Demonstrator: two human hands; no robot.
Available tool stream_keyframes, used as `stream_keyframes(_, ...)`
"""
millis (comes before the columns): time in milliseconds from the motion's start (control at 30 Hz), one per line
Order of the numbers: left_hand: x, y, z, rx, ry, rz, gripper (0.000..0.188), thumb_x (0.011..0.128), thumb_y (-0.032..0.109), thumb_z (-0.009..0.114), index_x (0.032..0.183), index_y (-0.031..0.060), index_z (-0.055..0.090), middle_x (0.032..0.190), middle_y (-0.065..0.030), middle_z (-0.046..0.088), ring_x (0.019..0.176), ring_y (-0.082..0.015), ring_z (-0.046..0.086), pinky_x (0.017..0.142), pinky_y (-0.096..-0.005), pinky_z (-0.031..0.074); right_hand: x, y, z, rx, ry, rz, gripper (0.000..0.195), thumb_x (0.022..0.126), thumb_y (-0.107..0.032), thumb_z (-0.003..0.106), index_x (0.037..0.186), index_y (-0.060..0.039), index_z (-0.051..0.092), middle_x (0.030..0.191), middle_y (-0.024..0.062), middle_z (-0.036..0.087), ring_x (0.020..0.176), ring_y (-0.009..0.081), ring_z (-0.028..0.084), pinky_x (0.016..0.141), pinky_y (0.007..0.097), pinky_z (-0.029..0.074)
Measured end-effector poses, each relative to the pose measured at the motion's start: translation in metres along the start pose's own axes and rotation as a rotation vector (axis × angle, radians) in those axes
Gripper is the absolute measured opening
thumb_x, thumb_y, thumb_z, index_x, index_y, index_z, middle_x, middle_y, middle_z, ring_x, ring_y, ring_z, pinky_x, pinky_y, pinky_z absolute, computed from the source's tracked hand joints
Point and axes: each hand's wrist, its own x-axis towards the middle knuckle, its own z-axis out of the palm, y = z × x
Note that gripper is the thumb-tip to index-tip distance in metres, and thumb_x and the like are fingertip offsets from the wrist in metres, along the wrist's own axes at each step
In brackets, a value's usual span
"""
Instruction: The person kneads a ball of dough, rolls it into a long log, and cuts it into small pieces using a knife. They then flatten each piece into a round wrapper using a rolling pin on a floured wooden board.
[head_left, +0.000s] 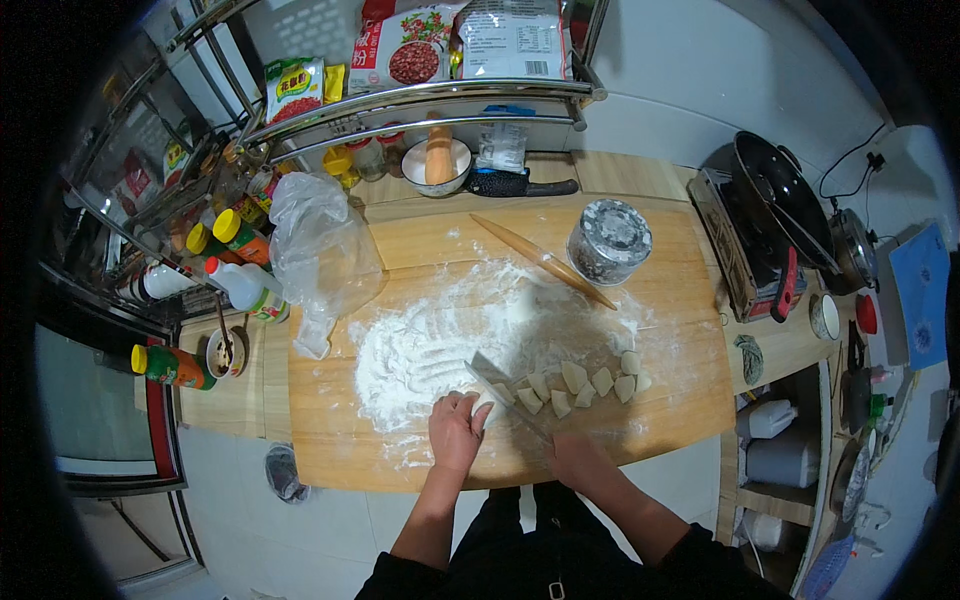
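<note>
My left hand (456, 431) rests on a piece of dough (480, 405) at the near part of a floured wooden board (675, 405). My right hand (581, 461) grips the handle of a kitchen knife (517, 412), its blade slanting up and left beside my left fingertips, at the dough. Several cut dough pieces (575, 377) lie to the right of the blade. White flour (420, 345) is spread over the board's middle. Behind it a tapered wooden rolling pin (544, 261) lies aslant, touching or close to a flour-dusted round container (610, 241).
A crumpled clear plastic bag (322, 255) overlaps the board's back left. Bottles (244, 238) and a small bowl with a utensil (225, 352) stand at left. A bowl (437, 166) and a cleaver-like knife (517, 184) sit behind. A wok (784, 199) rests on a stove at right.
</note>
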Motion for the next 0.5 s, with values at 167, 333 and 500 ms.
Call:
stream_keyframes(167,-0.017,0.016,-0.004,0.008,0.011,0.086,0.031,0.080,0.015,0.067,0.108,0.0052,0.060,0.099,-0.0138,0.058,0.088,-0.0332,0.054,0.074,-0.0416,0.043,0.019,-0.004,0.004,-0.122,-0.073,0.036,0.031,0.088,-0.027,0.052,0.097,0.0004,0.062,0.090,0.0277,0.063,0.088,0.0427,0.061,0.076,0.0516,0.047)
stream_keyframes(333,-0.046,0.026,0.000,0.050,-0.001,0.179,0.054,0.073,0.001,0.062,0.124,0.0035,0.046,0.108,-0.0156,0.056,0.095,-0.0349,0.054,0.080,-0.0440,0.042,0.014,0.008,0.013,0.242,0.118,-0.016,0.028,0.087,-0.025,0.053,0.096,0.0006,0.061,0.090,0.0275,0.062,0.087,0.0439,0.060,0.074,0.0501,0.047)
stream_keyframes(500,-0.045,0.030,0.005,0.011,0.020,0.066,0.046,0.072,0.000,0.061,0.116,-0.0002,0.047,0.105,-0.0173,0.056,0.091,-0.0361,0.053,0.076,-0.0448,0.042,-0.030,0.002,-0.004,0.254,0.185,-0.176,0.026,0.087,-0.022,0.052,0.096,0.0010,0.060,0.089,0.0280,0.062,0.085,0.0454,0.059,0.075,0.0513,0.047)
